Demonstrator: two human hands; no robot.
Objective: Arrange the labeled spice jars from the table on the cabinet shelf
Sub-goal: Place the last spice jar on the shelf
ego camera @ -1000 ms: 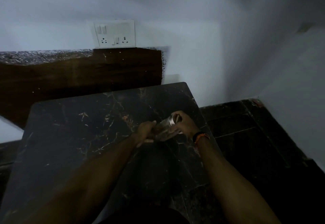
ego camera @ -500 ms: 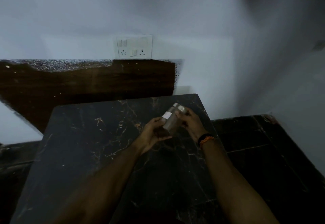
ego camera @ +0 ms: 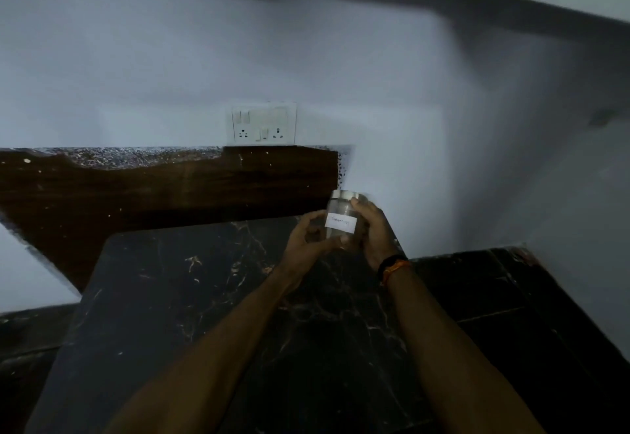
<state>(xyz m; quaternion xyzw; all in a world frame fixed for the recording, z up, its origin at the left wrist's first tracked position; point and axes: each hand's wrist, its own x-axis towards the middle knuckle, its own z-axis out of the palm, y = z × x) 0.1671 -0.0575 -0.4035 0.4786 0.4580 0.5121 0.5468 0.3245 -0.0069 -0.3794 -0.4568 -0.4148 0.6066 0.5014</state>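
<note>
Both hands hold one clear spice jar [ego camera: 342, 220] upright in the air over the far right corner of the dark marble worktop [ego camera: 191, 297]. Right hand [ego camera: 373, 234] wraps its fingers [ego camera: 359, 206] round the jar's side near the lid. Left hand [ego camera: 306, 241] cups the lower part, fingers curled. White label [ego camera: 340, 222] faces the camera, writing unreadable. Socket panel [ego camera: 264, 124] on the wall behind.

Both hands, left [ego camera: 305, 244] and right [ego camera: 373, 229], raised, fingers curled (arms outstretched).
</note>
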